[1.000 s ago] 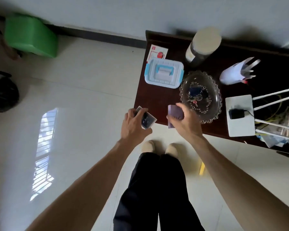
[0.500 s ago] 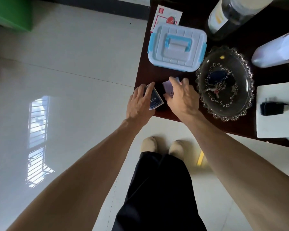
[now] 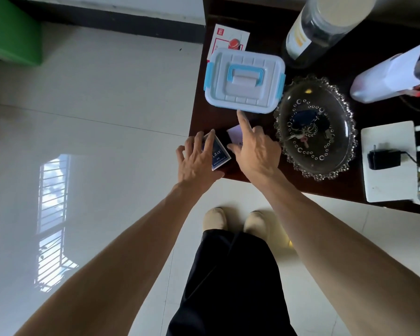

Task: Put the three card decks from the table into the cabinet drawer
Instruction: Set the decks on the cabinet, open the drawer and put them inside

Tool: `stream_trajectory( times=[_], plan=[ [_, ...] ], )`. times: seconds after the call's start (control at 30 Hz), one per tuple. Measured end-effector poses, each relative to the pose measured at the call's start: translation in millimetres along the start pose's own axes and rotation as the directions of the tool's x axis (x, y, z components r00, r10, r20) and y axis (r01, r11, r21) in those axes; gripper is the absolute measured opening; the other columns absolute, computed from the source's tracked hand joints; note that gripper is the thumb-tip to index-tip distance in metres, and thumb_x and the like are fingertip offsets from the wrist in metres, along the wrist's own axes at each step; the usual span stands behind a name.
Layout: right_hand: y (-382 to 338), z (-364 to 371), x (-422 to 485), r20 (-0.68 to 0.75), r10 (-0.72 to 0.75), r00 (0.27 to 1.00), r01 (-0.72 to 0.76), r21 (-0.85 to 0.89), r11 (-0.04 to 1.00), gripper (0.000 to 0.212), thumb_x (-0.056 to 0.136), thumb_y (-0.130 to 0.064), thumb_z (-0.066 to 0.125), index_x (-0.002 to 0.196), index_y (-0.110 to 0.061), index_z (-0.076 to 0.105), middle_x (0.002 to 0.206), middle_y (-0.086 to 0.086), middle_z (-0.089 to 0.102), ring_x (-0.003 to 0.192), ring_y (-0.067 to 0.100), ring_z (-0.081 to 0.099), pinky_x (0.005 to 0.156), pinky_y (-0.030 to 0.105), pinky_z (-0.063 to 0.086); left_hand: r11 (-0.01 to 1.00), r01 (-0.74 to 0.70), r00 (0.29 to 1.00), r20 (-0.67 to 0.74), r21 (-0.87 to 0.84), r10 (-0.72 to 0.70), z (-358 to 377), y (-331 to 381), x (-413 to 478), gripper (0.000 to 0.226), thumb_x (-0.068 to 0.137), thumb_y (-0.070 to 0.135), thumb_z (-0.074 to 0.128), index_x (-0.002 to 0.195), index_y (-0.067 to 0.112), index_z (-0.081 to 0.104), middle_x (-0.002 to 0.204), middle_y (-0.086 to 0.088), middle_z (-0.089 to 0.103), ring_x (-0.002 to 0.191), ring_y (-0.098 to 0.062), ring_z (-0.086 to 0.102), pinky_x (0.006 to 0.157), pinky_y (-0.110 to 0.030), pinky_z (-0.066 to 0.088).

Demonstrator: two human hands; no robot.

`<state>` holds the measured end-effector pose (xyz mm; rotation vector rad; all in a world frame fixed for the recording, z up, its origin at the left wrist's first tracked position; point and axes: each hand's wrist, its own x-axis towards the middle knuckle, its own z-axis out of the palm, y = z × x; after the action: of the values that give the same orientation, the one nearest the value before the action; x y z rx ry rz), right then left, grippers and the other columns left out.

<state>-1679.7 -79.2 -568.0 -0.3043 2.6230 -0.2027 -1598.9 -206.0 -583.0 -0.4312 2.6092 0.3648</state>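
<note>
Card decks are what matter here, and two show at the near left corner of the dark table (image 3: 260, 32). A blue deck (image 3: 217, 154) sits in the left hand (image 3: 197, 163), fingers curled over its left edge and thumb underneath, so that hand has a loose hold on it. A pale purple deck (image 3: 235, 135) lies just right of it, mostly hidden under the right hand (image 3: 257, 151). That hand is spread, forefinger stretched far toward the white box with blue clips (image 3: 244, 80); whether its thumb and palm are gripping the purple deck I cannot tell. A third deck is not clearly in view — the dark strip between the two may be one, but it is too dim to say. No drawer shows.

The risks, as I judge them: the blue deck hangs at the very table edge, so a slack hold could drop it to the tiled floor (image 3: 107, 117). The right hand works just beside the beaded glass dish (image 3: 349, 132) with keys in it — a careless sweep could knock it. Stacking decks one-handed could let one slide off.
</note>
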Motion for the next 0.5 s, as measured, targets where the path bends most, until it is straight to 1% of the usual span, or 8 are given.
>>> stream_trajectory(
  times=[0.1,0.2,0.27,0.33,0.37,0.4,0.43,0.5],
  plan=[
    [10.2,-15.7,-20.0,-0.044,-0.004,0.999,0.013,0.213,0.977,0.075,0.090,-0.046,0.069,0.153,-0.026,0.035,0.125,0.010,0.060,0.105,0.029,0.067,0.079,0.038,0.053,0.999,0.014,1.000,0.008,-0.049,-0.013,-9.5,8.6,-7.0,0.107,0.067,0.046,0.077,0.153,0.026,0.016,0.159,-0.008,0.021,0.143,-0.031,0.022,0.113,-0.046,0.024],
    [30.6,-21.2,-61.7,-0.075,-0.032,0.997,0.060,0.396,0.916,0.049,0.090,-0.039,0.069,0.134,-0.022,0.058,0.110,0.004,0.063,0.097,0.023,0.065,0.078,0.034,0.051,0.985,0.020,0.995,-0.091,-0.169,-0.035,-16.4,20.1,-27.3,0.086,0.072,0.040,0.068,0.147,0.026,0.028,0.152,-0.004,0.032,0.135,-0.028,0.032,0.108,-0.043,0.032],
    [49.9,-15.1,-94.3,0.023,-0.022,1.000,0.009,0.440,0.898,0.040,0.090,-0.041,0.066,0.127,-0.027,0.061,0.105,-0.001,0.064,0.093,0.017,0.064,0.078,0.034,0.052,0.963,0.049,0.988,-0.126,-0.264,-0.085,-14.2,27.2,-47.1,0.070,0.078,0.037,0.066,0.141,0.025,0.037,0.143,-0.003,0.041,0.125,-0.027,0.039,0.102,-0.041,0.037],
    [71.9,-2.3,-124.7,0.167,0.016,0.986,-0.089,0.445,0.891,0.034,0.090,-0.044,0.063,0.122,-0.032,0.062,0.109,-0.008,0.065,0.093,0.008,0.062,0.083,0.034,0.053,0.900,0.151,0.980,-0.059,-0.409,-0.191,-7.4,31.0,-68.8,0.056,0.081,0.033,0.065,0.133,0.025,0.045,0.132,0.000,0.050,0.117,-0.023,0.046,0.098,-0.039,0.043],
    [84.1,4.4,-138.2,0.232,0.042,0.972,-0.143,0.437,0.888,0.032,0.091,-0.045,0.062,0.120,-0.033,0.062,0.112,-0.010,0.065,0.095,0.005,0.062,0.087,0.033,0.053,0.825,0.245,0.962,0.022,-0.510,-0.272,-4.0,33.1,-79.0,0.049,0.082,0.032,0.064,0.128,0.025,0.048,0.124,0.002,0.057,0.110,-0.021,0.051,0.093,-0.037,0.047],
    [96.6,12.1,-149.8,0.284,0.062,0.957,-0.182,0.418,0.890,0.031,0.092,-0.045,0.061,0.121,-0.033,0.062,0.116,-0.010,0.065,0.100,0.006,0.064,0.089,0.034,0.052,0.703,0.371,0.921,0.144,-0.607,-0.362,-0.5,36.2,-87.4,0.044,0.082,0.033,0.065,0.123,0.025,0.051,0.115,0.002,0.063,0.102,-0.018,0.058,0.086,-0.036,0.051],
    [108.8,20.0,-158.7,0.320,0.072,0.945,-0.199,0.384,0.902,0.032,0.093,-0.045,0.059,0.123,-0.032,0.062,0.121,-0.009,0.065,0.107,0.009,0.064,0.092,0.035,0.052,0.540,0.509,0.851,0.296,-0.670,-0.434,3.1,40.4,-93.0,0.043,0.082,0.036,0.066,0.121,0.023,0.054,0.105,0.001,0.068,0.094,-0.017,0.064,0.079,-0.034,0.053],
    [130.6,34.8,-168.0,0.368,0.091,0.925,-0.204,0.280,0.938,0.040,0.096,-0.044,0.057,0.132,-0.028,0.058,0.132,-0.005,0.062,0.122,0.017,0.059,0.099,0.037,0.050,0.214,0.706,0.683,0.568,-0.675,-0.459,12.3,50.4,-94.2,0.047,0.081,0.041,0.070,0.119,0.017,0.059,0.097,-0.005,0.072,0.091,-0.021,0.070,0.079,-0.037,0.058]
  ],
)
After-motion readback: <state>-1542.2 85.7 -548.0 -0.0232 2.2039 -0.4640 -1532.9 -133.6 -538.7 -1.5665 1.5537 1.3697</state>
